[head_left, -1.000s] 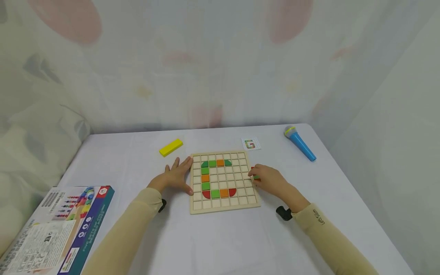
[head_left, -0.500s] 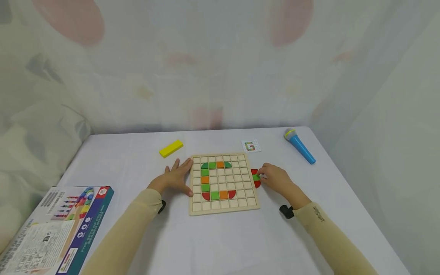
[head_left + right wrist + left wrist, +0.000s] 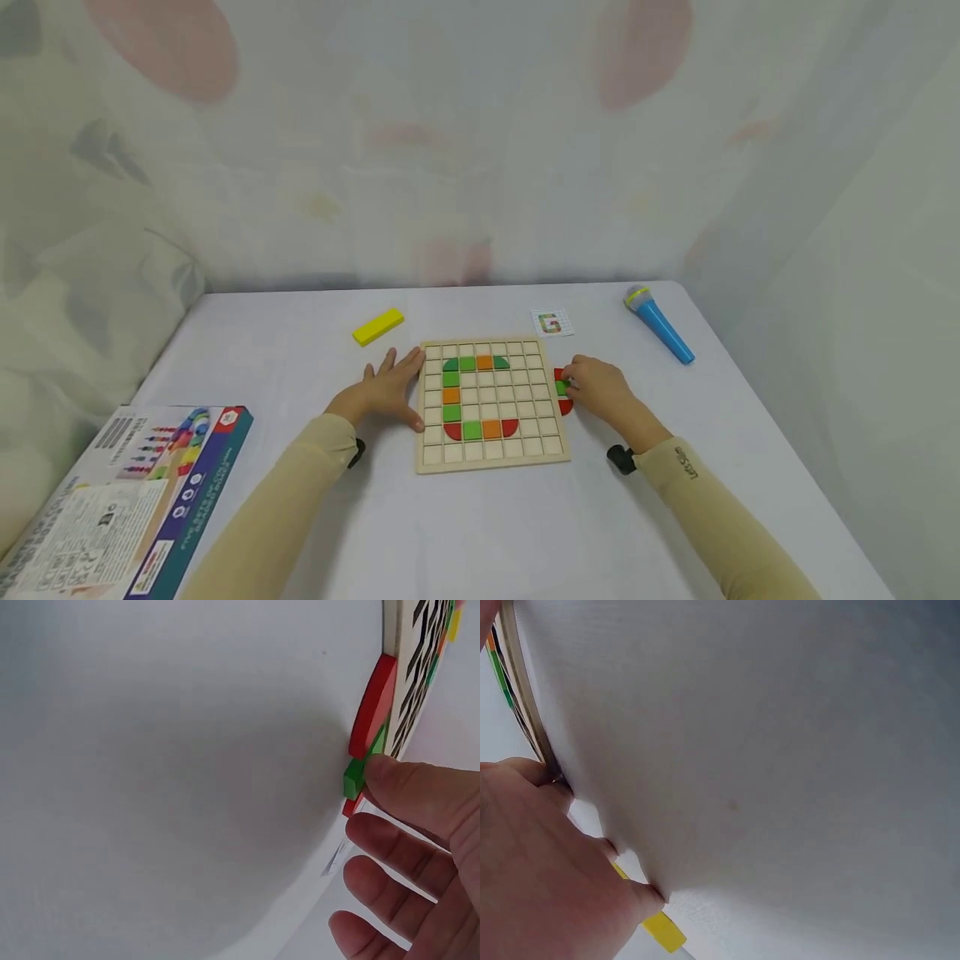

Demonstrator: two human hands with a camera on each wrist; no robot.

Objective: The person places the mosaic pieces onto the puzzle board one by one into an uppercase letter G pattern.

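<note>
A wooden grid board [image 3: 491,454] lies on the white table, with green, orange and red tiles set in a C shape. My left hand [image 3: 386,390] rests flat beside the board's left edge, fingers straight, thumb against the frame [image 3: 525,697]. Just off the board's right edge lie a small green tile [image 3: 561,387] and red curved tiles [image 3: 566,407]. My right hand [image 3: 600,390] sits next to them. In the right wrist view its thumb [image 3: 397,776] touches the green tile [image 3: 355,778] beneath a red tile [image 3: 373,705], and the other fingers hang loose, apart from it.
A yellow block [image 3: 378,326] lies behind the board on the left. A small pattern card [image 3: 552,322] and a blue toy microphone [image 3: 660,325] are behind on the right. The game box [image 3: 127,500] sits at the table's near left corner.
My right hand has drawn back a little to the right, off the board's edge, so the green and red tiles now show. The left hand has stayed put.
</note>
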